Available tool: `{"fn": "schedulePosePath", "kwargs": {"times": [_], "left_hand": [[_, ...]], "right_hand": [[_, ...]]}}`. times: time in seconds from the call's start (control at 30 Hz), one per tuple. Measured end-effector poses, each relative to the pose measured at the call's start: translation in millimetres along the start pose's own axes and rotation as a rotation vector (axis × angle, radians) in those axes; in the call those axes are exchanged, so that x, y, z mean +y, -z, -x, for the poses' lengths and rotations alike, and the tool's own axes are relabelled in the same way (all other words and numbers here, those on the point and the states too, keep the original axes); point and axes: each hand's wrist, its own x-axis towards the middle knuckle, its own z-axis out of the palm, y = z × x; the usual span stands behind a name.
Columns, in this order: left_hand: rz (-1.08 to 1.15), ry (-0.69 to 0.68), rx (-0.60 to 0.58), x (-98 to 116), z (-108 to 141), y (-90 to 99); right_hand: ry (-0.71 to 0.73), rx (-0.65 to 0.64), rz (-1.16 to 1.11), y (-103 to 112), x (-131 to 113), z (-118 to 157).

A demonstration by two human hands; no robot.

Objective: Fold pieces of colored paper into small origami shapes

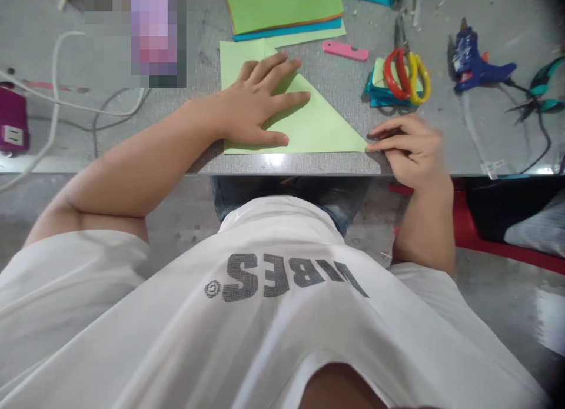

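A light green sheet of paper point(322, 123) lies folded along a slanting edge at the front of the table. My left hand point(260, 103) rests flat on it with the fingers spread, covering part of its left side. At the sheet's pointed right corner is my right hand point(412, 147), its thumb and fingertips closed on the tip. Just beyond the right hand, scissors point(399, 73) with one red and one yellow handle lie on a small stack of blue and green paper pieces point(377, 97).
Behind the sheet sits a stack of coloured paper point(282, 9), with a pink cutter point(345, 50) beside it. On the right are a blue glue gun point(470, 59) and teal-handled pliers point(545, 82). White cable point(57, 85) and a purple box point(13, 120) occupy the left.
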Motion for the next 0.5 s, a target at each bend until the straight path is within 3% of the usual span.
{"fn": "schedulePosePath", "kwargs": {"times": [0.27, 0.5], "left_hand": [[-0.034, -0.068, 0.049, -2.2, 3.4, -7.6], [-0.057, -0.033, 0.035, 1.0, 2.2, -6.8]], "right_hand": [[0.003, 0.013, 0.014, 0.3, 2.6, 1.0], [-0.065, 0.036, 0.056, -1.9, -1.9, 2.4]]}}
